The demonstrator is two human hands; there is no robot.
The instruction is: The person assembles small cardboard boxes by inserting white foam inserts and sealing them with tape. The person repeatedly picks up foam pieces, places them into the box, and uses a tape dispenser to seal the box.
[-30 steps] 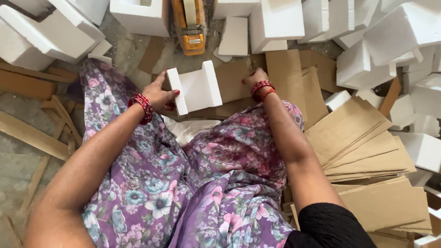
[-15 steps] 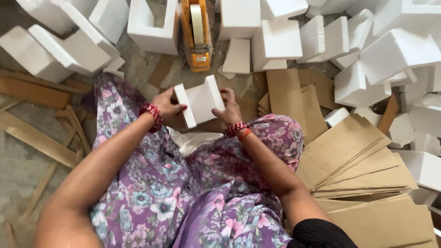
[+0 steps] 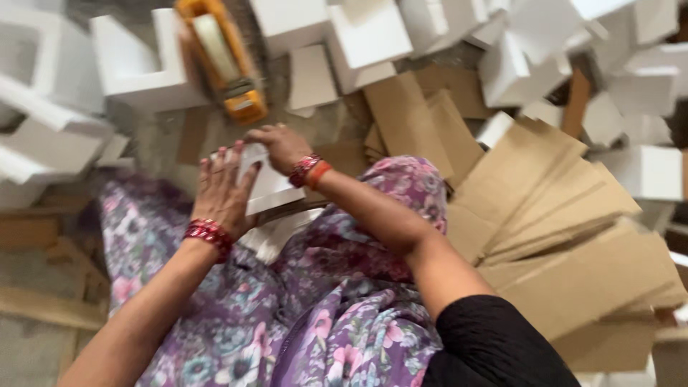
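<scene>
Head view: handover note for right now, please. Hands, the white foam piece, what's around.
Left hand: flat against the near side of the white foam piece, over the lap.
Right hand: grip on the piece's top edge.
Around: orange tape dispenser on the floor ahead, flat cardboard sheets stacked on the right, loose foam blocks beyond.
Done: piece in both hands.
Left: no tape or cardboard on it yet.
</scene>
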